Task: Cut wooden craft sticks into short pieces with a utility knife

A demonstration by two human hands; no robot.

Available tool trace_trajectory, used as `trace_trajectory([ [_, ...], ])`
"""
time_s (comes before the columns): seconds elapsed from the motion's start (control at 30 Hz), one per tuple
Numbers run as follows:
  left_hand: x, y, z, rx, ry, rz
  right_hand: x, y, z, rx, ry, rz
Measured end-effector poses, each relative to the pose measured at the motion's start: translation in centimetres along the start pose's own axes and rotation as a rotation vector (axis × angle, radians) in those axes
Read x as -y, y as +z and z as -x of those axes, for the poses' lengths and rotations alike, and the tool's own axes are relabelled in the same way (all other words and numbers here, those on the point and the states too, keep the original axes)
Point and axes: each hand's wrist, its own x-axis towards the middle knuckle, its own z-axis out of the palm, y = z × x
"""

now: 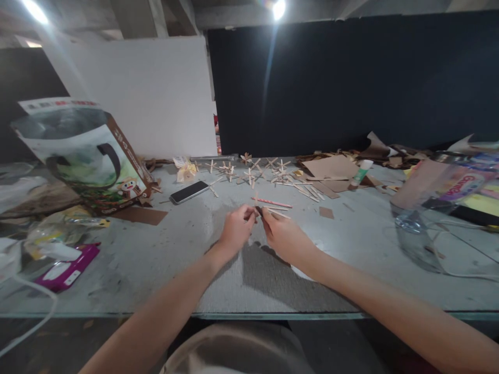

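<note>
My left hand (236, 228) is closed in a pinch over the middle of the table. From its fingertips a thin pale wooden stick (256, 198) seems to stick up. My right hand (287, 238) is closed beside it, gripping a small dark tool (259, 210) whose tip meets the left fingertips; its kind is too small to make out. Just beyond the hands lie a red patterned strip (273, 202) and loose wooden sticks. Farther back, several star-shaped pieces made of crossed sticks (249, 176) are spread out.
A black phone (189, 192) lies left of the stick pieces. A large printed bag (89, 161) and a purple device (70, 267) stand at left. Cardboard scraps (331, 167), a glue tube (362, 172) and a clear plastic container (417, 223) are at right.
</note>
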Motion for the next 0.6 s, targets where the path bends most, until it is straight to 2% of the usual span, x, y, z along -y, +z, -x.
trace_trajectory([
  [0.13, 0.7, 0.2, -0.2, 0.031, -0.004, -0.047, 0.2, -1.1, -0.3, 0.046, 0.041, 0.044],
  [0.23, 0.8, 0.3, -0.4, 0.044, -0.029, -0.04, 0.3, -1.5, -0.4, 0.031, 0.063, 0.002],
  [0.33, 0.8, 0.2, -0.6, 0.029, -0.074, 0.023, 0.4, -1.5, -0.3, -0.049, 0.081, -0.154],
  [0.47, 0.9, -0.5, -1.2, -0.048, -0.142, 0.143, 0.6, -1.7, -0.1, -0.142, 0.115, -0.468],
  [0.6, 0.5, -1.0, -1.2, -0.077, -0.112, 0.253, 0.8, -1.9, 0.0, -0.174, 0.125, -0.601],
])
